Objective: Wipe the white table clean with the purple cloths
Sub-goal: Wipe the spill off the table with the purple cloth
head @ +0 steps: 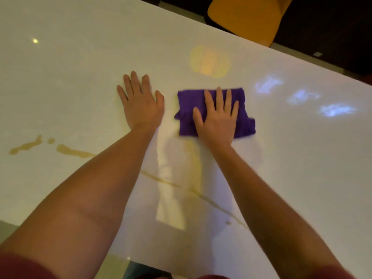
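While the left hand [141,103] lies flat on the bare white table [70,57] with fingers straight and spread, the right hand [217,115] presses flat, fingers extended, on a folded purple cloth [244,119] just to its right. Yellowish spill streaks [66,150] mark the table at near left and run toward the near edge. A yellow chair [245,15] stands beyond the far edge.

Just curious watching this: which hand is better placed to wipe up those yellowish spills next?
The right hand: it already presses flat on the folded purple cloth. The left hand lies bare on the white table, though nearer the brownish-yellow streaks.
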{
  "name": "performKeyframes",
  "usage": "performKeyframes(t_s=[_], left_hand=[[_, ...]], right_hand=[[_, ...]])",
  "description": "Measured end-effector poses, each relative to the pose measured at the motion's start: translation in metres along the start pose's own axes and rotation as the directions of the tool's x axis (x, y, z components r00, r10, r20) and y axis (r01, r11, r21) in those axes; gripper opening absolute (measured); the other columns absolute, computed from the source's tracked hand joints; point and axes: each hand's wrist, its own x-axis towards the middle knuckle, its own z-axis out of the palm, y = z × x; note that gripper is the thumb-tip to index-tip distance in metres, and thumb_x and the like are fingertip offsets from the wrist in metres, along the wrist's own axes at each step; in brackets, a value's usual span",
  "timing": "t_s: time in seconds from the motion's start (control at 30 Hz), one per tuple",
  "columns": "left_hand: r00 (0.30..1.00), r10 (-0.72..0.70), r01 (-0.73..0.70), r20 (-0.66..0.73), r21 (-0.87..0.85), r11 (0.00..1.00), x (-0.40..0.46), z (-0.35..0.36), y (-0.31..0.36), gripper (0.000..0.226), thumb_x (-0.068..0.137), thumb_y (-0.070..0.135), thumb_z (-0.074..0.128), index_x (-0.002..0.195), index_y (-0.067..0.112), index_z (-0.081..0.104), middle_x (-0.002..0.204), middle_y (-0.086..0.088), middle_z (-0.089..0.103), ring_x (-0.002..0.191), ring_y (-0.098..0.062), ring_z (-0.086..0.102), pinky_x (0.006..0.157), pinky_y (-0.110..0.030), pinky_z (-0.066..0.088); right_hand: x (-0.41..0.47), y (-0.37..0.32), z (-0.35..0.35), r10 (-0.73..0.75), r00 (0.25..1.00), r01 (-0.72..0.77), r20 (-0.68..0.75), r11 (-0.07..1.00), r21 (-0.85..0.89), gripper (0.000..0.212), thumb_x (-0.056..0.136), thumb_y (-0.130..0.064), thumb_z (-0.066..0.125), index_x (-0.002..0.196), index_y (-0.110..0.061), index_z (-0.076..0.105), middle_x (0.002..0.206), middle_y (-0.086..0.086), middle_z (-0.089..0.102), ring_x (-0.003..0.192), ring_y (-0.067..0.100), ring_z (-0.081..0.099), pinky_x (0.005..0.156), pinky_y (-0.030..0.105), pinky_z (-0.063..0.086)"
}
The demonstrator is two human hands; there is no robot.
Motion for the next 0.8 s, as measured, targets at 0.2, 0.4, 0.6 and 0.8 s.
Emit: performKeyframes(t_s=[0.2, 0.4, 0.6, 0.8], left_hand=[[1.0, 0.014, -0.014, -0.014, -0.023, 1.0, -0.003, 0.003, 0.001, 0.065, 0.098, 0.042, 0.026, 0.155, 0.01, 0.034, 0.166, -0.021, 0.024, 0.156, -0.04, 0.015, 0.125, -0.06, 0.01], [0.98, 0.193, -0.193, -0.054, 0.0, 0.981, -0.022, -0.014, 0.038, 0.065, 0.104, 0.04, 0.032, 0.16, 0.007, 0.023, 0.17, -0.016, 0.016, 0.158, -0.036, 0.009, 0.126, -0.06, 0.009], [0.938, 0.344, -0.338, 0.037, -0.112, 0.934, -0.093, -0.006, 0.136, 0.06, 0.106, 0.039, 0.038, 0.159, 0.013, 0.029, 0.169, -0.009, 0.021, 0.159, -0.031, 0.01, 0.126, -0.052, 0.01], [0.976, 0.216, -0.214, 0.005, -0.125, 0.969, -0.109, 0.015, 0.161, 0.066, 0.107, 0.045, 0.024, 0.162, 0.008, 0.022, 0.17, -0.012, 0.02, 0.158, -0.031, 0.012, 0.127, -0.05, 0.011]], right_hand=[[-0.163, 0.098, -0.003, -0.049, 0.998, 0.05, 0.038, 0.998, -0.032, 0.068, 0.105, -0.065, 0.029, 0.164, -0.032, 0.03, 0.175, 0.004, 0.022, 0.164, 0.03, 0.006, 0.13, 0.058, 0.009], [-0.119, 0.132, -0.013, -0.072, 0.997, 0.073, 0.021, 0.997, -0.025, 0.069, 0.101, -0.063, 0.038, 0.161, -0.03, 0.038, 0.173, 0.007, 0.027, 0.162, 0.034, 0.013, 0.13, 0.058, 0.007], [0.015, 0.15, -0.03, 0.002, 0.999, -0.003, 0.045, 1.0, 0.015, 0.072, 0.103, -0.066, 0.025, 0.165, -0.03, 0.029, 0.176, 0.007, 0.017, 0.163, 0.034, 0.006, 0.131, 0.058, 0.002], [-0.008, 0.172, -0.032, 0.001, 1.0, -0.001, 0.025, 1.0, 0.012, 0.071, 0.105, -0.064, 0.024, 0.166, -0.027, 0.027, 0.176, 0.009, 0.017, 0.163, 0.035, 0.006, 0.131, 0.058, 0.003]])
